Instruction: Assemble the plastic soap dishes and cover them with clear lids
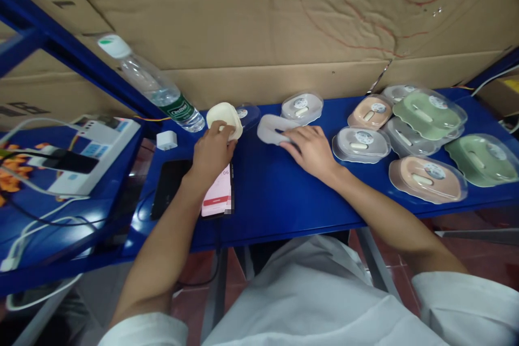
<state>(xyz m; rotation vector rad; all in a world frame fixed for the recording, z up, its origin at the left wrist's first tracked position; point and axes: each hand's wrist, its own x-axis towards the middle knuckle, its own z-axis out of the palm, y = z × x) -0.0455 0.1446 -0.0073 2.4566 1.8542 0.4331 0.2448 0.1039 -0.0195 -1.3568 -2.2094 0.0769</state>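
My left hand (211, 152) is closed round a cream oval plastic dish (224, 118), tilted up off the blue table (275, 194). My right hand (310, 148) lies on a clear oval plastic cover (272, 127) lying on the table, fingers curled over its edge. Between the two, behind the cream dish, sits a clear lid with a round sticker (247, 114). A packed white dish in a clear cover (302, 107) stands just behind my right hand.
Several packed oval dishes in pink (425, 178), green (430, 111) and white (361, 144) fill the right of the table. A water bottle (156, 86) lies at the back left, a white charger cube (166, 140) beside it. Two phones (219, 194) lie under my left wrist. A cardboard wall stands behind.
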